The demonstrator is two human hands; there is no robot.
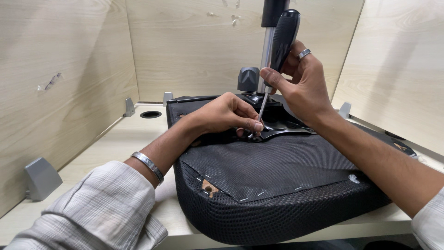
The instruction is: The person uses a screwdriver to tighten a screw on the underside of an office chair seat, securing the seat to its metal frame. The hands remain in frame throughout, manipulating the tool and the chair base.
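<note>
Upturned, a black seat cushion [277, 185] is spread beneath both hands. A screwdriver [280, 51] is gripped by the right hand [303, 85], its tip pinched by the left hand [226, 113] against the metal plate [284, 131].

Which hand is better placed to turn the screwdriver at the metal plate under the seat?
Probably the right hand: it already grips the black-handled screwdriver, tip down at the black metal plate. The left hand only steadies near the tip.

Black-handled screwdriver [280, 46] tilted, tip on black metal seat plate [286, 131] — upturned black mesh seat cushion [277, 203] on desk
</note>
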